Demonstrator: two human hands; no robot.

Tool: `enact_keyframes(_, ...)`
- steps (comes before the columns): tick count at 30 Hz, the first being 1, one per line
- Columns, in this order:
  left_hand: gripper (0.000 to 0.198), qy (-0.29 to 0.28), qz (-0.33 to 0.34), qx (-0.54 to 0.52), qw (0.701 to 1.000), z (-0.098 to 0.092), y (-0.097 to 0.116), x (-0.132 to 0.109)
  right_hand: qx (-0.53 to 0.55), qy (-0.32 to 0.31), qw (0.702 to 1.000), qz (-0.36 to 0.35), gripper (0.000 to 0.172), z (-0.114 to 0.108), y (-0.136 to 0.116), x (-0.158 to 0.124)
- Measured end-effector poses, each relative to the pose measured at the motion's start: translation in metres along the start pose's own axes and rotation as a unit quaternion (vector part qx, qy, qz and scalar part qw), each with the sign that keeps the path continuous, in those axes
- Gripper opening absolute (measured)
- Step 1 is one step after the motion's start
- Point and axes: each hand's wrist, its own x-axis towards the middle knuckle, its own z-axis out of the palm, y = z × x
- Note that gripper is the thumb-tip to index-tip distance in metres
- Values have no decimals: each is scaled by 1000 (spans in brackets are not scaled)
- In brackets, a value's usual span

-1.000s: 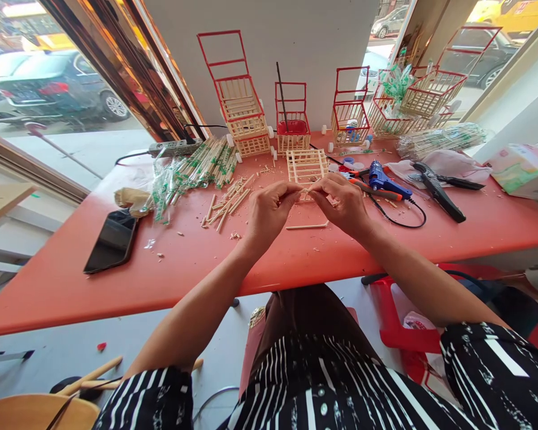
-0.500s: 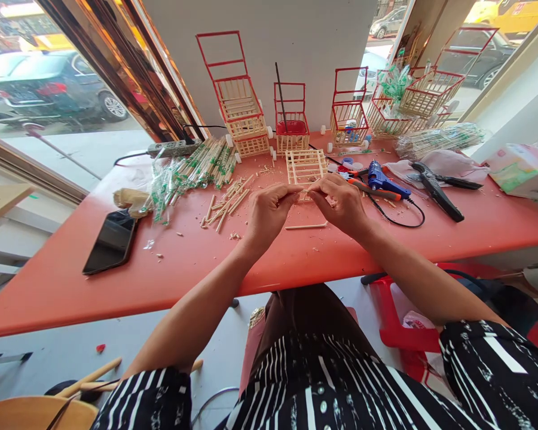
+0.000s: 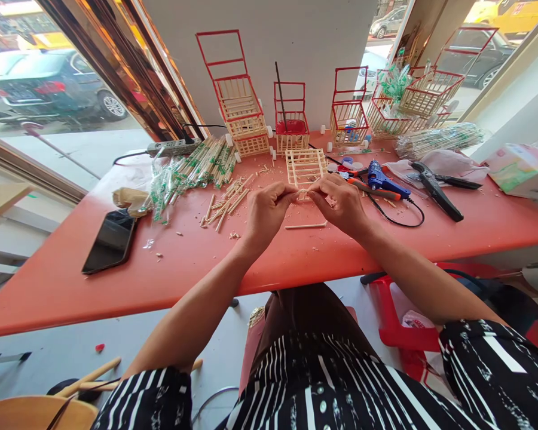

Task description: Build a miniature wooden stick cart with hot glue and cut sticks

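Fingertips of my left hand (image 3: 271, 210) and my right hand (image 3: 341, 202) are pinched close together over the table. Between them is a short pale wooden stick (image 3: 303, 192), mostly covered by the fingers, each hand gripping one end. Just behind lies a flat lattice frame of wooden sticks (image 3: 305, 166) on the table. Nearer to me a single loose stick (image 3: 305, 226) rests below the hands. To the left of my left hand several cut sticks (image 3: 226, 206) are heaped among crumbs of wood.
Miniature stick carts with red handles (image 3: 242, 113) line the wall. On the red table (image 3: 197, 263) are wrapped chopsticks (image 3: 192, 173), a phone (image 3: 110, 240), a blue glue gun (image 3: 383, 179), black-handled cutters (image 3: 437, 191) and a tissue pack (image 3: 522, 170).
My left fingertips have dipped and shifted slightly left, so a bit more of the stick shows between the hands. My right hand has hardly moved.
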Motion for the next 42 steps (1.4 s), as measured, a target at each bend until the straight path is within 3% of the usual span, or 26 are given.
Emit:
enact_keyframes(17,14,-9,5,-14,1000,3,-5,0,-18,-3,1000,10,42,4,0,-2)
enact_keyframes(24,12,1,7,-18,1000,2,-3,2,-6,2,1000,20,43,4,0,-1)
enact_keyframes(32,10,-14,-35,-54,998,3,-6,4,1,6,1000,25,46,3,-1,0)
enact_keyframes(42,12,-7,-25,-54,998,5,-7,2,-3,0,1000,25,45,3,-1,0)
